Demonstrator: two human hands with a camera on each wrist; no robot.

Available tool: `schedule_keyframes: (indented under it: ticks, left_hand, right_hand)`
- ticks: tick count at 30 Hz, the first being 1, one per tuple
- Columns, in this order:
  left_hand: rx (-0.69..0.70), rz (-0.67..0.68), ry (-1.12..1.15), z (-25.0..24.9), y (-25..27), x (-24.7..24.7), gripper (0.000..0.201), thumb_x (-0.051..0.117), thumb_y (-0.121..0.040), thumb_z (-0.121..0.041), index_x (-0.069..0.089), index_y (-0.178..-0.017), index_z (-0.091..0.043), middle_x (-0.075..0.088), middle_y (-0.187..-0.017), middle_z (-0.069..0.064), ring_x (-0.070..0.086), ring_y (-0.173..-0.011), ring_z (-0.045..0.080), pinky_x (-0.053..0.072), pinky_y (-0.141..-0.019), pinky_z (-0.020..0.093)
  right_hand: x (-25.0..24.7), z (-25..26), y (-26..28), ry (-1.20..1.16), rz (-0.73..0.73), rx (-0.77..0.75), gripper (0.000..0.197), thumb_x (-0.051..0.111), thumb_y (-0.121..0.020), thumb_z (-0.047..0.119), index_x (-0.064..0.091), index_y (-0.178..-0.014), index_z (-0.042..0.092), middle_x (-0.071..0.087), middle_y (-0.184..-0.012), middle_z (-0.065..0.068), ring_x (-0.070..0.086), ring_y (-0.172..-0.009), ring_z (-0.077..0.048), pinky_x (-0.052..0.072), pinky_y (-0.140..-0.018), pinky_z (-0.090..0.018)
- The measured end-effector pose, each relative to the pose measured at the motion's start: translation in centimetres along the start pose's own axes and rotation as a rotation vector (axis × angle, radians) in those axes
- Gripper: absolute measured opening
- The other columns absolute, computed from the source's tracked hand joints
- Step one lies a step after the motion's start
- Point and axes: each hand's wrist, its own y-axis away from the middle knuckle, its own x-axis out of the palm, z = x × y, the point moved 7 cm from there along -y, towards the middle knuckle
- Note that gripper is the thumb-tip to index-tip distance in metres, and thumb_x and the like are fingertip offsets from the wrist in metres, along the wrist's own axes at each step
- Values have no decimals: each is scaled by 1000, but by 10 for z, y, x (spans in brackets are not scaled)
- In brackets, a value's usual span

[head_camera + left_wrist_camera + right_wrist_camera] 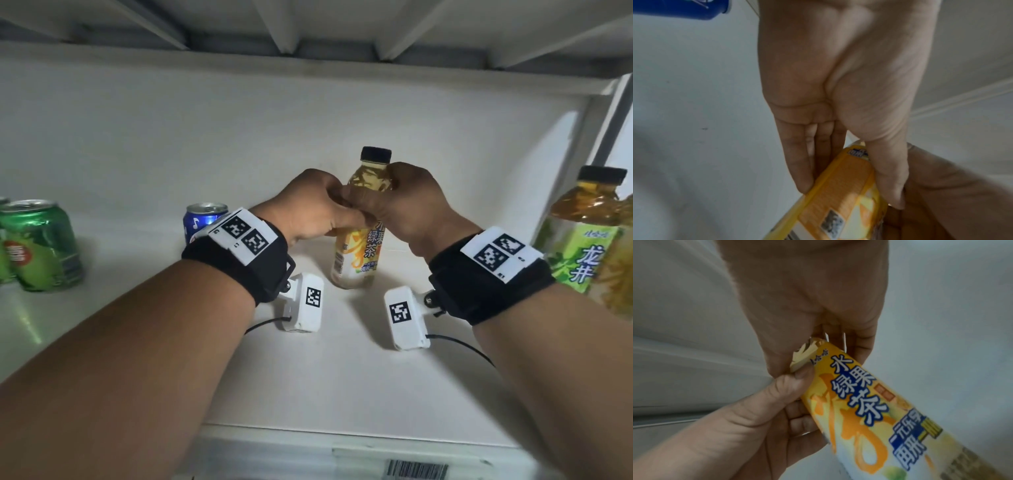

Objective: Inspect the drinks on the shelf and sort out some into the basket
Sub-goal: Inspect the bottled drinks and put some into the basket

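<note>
Both hands grip one tea bottle (pixel 359 236) on the shelf (pixel 342 377) — left hand (pixel 308 209) and right hand (pixel 414 209) curled round it. A blue can (pixel 202 219) stands left.

Tea bottle (pixel 359 236): clear glossy plastic, shiny yellow film label, matt black cap (pixel 376 154). Green can (pixel 42 245) far left & blue can (pixel 202 219): glossy metal. Shelf (pixel 342 377): smooth matt white. Wrist straps (pixel 239 267): black cloth w/ paper-like tags.
</note>
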Motion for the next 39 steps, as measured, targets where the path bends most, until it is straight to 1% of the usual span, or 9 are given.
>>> schedule_keyframes:
  ticks: [5,10,13,20,24,28,31,36,39]
  left_hand:
    - [-64,54,36,6,6,4,32,97,-78,-26,74,-97,-13,83,-95,8,82,-91,23,64,-70,32]
    - [-78,87,37,10,11,3,34,94,-82,-14,70,-105,-11,80,-100,8,79,-94,19,63,-69,27]
    - [-80,100,62,10,12,3,35,93,-83,-9,69,-109,-10,79,-97,4,78,-92,17,62,-68,25]
    - [-49,213,163,-1,21,12,55,90,-71,-27,76,-120,-6,78,-122,17,74,-121,35,56,-112,51]
    - [-13,124,141,-3,18,1,49,95,-64,-30,80,-105,-6,82,-104,17,80,-103,34,63,-98,54]
    - [12,76,57,-2,16,-3,47,96,-55,-36,83,-94,-12,83,-89,6,82,-87,23,66,-80,40]
    - [-5,83,27,0,16,-2,44,99,-58,-35,83,-93,-13,84,-90,5,82,-87,21,67,-82,38]
    - [-115,165,145,9,19,-2,33,91,-86,-28,79,-111,-10,84,-106,9,81,-104,25,63,-95,38]
    - [-117,190,192,8,21,2,48,91,-82,-29,76,-121,-4,82,-113,13,79,-111,30,60,-106,47]
  right_hand:
    - [0,-9,-1,-13,-29,72,54,88,-72,48,69,-111,17,75,-98,3,75,-86,-13,63,-75,-35]
    - [20,-15,9,-120,257,91,44,91,-77,43,75,-108,17,80,-101,-4,78,-95,-23,61,-83,-38]
    - [14,-15,10,-166,188,87,44,94,-75,37,76,-108,16,81,-100,-3,78,-92,-21,61,-80,-37]
    - [1,6,12,-384,85,-7,61,91,-75,44,69,-115,3,77,-108,-17,77,-98,-36,60,-95,-56]
    - [6,18,14,-357,129,-70,54,83,-81,52,72,-108,6,76,-109,-20,73,-105,-42,56,-98,-61]
    - [16,12,15,-316,205,-39,44,87,-85,39,74,-114,9,79,-106,-11,77,-97,-27,61,-84,-42]
    - [17,7,14,-302,171,-30,36,87,-85,26,75,-111,6,80,-100,-11,77,-87,-23,59,-73,-36]
    - [7,6,8,-332,62,-33,26,79,-83,23,75,-103,7,79,-97,-13,77,-93,-34,61,-91,-57]
    - [6,5,8,-412,71,-18,36,76,-78,25,73,-107,4,78,-103,-18,76,-98,-39,59,-96,-60]
